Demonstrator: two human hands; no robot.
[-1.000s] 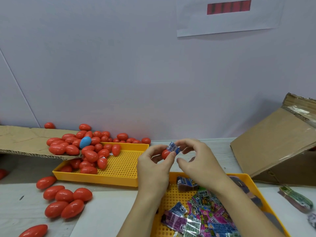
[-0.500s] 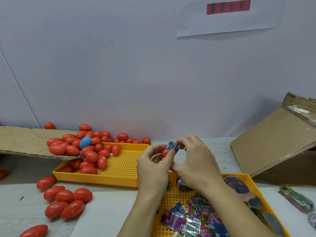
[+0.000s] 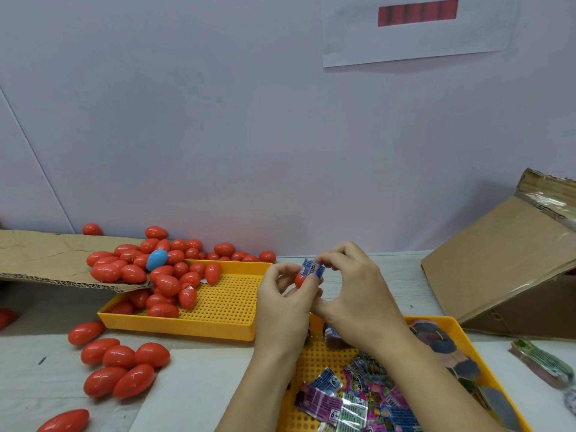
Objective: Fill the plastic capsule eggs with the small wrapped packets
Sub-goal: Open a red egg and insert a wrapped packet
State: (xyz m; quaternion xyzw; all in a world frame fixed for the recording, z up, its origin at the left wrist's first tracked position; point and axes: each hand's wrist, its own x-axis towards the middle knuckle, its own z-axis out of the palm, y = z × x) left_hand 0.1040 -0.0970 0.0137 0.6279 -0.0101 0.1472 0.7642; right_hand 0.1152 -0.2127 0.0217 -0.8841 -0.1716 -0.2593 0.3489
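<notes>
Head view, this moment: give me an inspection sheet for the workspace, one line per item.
Surface: pale table, white sheet in front.
Job's things: red egg half with blue packet sticking out; packets in near yellow tray; red eggs and one blue egg spilling into far yellow tray.
Clutter: cardboard flap, cardboard box.
Hands: left hand holds the egg half; right hand pinches the packet.
Cables: nothing seen.
Surroundings: wall, paper notice.

Left hand (image 3: 282,302) grips a red egg half (image 3: 300,280), right hand (image 3: 355,294) pinches a blue packet (image 3: 312,269) into it, above the yellow tray (image 3: 442,325).
</notes>
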